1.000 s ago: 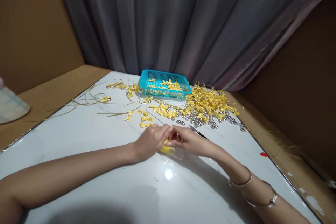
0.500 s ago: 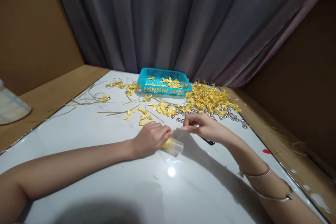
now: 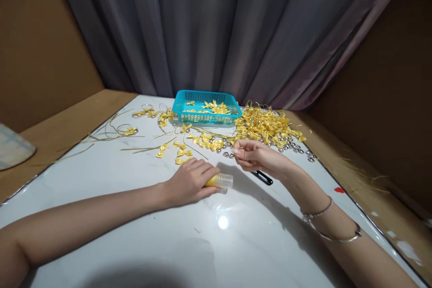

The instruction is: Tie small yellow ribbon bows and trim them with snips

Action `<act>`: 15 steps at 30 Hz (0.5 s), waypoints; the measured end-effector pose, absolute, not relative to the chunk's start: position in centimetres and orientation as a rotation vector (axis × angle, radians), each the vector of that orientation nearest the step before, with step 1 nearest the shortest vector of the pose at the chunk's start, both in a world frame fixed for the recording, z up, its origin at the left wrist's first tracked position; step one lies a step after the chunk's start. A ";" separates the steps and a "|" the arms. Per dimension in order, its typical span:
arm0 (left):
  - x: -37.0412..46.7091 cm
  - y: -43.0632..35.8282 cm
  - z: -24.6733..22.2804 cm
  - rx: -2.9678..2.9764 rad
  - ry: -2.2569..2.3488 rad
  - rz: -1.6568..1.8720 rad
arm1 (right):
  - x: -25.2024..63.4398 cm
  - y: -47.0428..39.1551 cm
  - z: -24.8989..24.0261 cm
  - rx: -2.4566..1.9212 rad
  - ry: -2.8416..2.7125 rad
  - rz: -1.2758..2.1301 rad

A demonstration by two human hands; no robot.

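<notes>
"Left hand (image 3: 189,182): finding?"
"Curled round a yellow tube (image 3: 218,181) with a clear end, at the middle of the white table (image 3: 135,238), well in from its edges."
"Right hand (image 3: 259,157)?"
"Thumb against bent fingers; contents, if any, cannot be told. Yellow bow pile (image 3: 265,125) lies toward the far right corner."

The left hand (image 3: 191,182) conceals part of the yellow-and-clear cylinder (image 3: 220,181); the right hand (image 3: 259,158) hides 1 end of the black-handled tool (image 3: 269,182). Whether that hand pinches anything, I cannot tell. The left edge crops the pale object (image 3: 13,147). Silver pieces (image 3: 296,147) appear too small for me to identify.
</notes>
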State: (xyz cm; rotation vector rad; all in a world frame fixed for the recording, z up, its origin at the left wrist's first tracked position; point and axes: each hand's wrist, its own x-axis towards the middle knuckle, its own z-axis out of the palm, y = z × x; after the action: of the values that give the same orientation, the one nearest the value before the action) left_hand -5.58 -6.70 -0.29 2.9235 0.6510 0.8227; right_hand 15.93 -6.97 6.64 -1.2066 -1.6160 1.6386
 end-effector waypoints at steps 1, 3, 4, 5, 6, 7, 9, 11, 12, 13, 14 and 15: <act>-5.6 -6.7 -0.4 2.917 0.652 0.830 | 16.1 -6.9 6.7 -1.228 -1.652 1.627; -5.6 -6.6 -0.5 2.894 0.662 0.851 | 16.3 -6.9 6.8 -1.257 -1.771 1.541; -5.6 -6.6 -0.6 2.883 0.667 0.861 | 16.3 -6.9 6.9 -1.261 -1.857 1.464; -5.6 -6.6 -0.6 2.875 0.669 0.871 | 16.2 -7.0 6.8 -1.257 -1.959 1.382; -5.6 -6.6 -0.7 2.869 0.671 0.877 | 16.1 -7.1 6.7 -1.249 -2.067 1.304; -5.6 -6.6 -0.7 2.864 0.671 0.877 | 15.8 -7.2 6.6 -1.243 -2.170 1.232; -5.6 -6.6 -0.6 2.855 0.680 0.853 | 15.3 -7.5 6.2 -1.249 -2.332 1.106; -5.6 -6.6 -0.5 2.848 0.692 0.821 | 14.8 -7.8 5.9 -1.279 -2.428 1.008; -5.6 -6.6 -0.5 2.849 0.694 0.810 | 14.6 -7.9 5.8 -1.296 -2.461 0.968; -5.6 -6.6 -0.4 2.852 0.693 0.803 | 14.5 -8.0 5.8 -1.309 -2.486 0.939; -5.7 -6.6 -0.4 2.856 0.695 0.803 | 14.5 -8.0 5.9 -1.319 -2.506 0.922; -5.7 -6.6 -0.5 2.860 0.697 0.811 | 14.5 -8.1 6.0 -1.329 -2.520 0.912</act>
State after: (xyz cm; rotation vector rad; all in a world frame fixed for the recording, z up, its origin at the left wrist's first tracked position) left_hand -5.66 -6.65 -0.48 2.8596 0.6967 0.8112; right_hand 14.54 -8.06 6.02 -1.3293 -2.5198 0.9120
